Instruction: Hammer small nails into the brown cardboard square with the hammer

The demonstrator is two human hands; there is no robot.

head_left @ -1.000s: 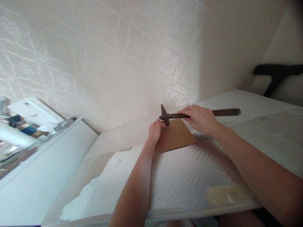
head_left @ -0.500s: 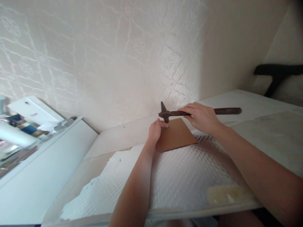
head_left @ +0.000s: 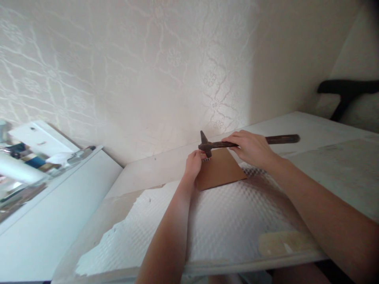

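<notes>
Gripping a hammer in closed fingers of the right hand, head at the far left corner of the brown board. Resting the left hand there, by a small ridged piece; cannot tell if pinching it. Under the board, white textured sheeting.

Counted two hands, one hammer, one brown board towards the bench's far edge, one textured white sheet reaching its near edge, and one black armrest beyond its far right corner.
</notes>
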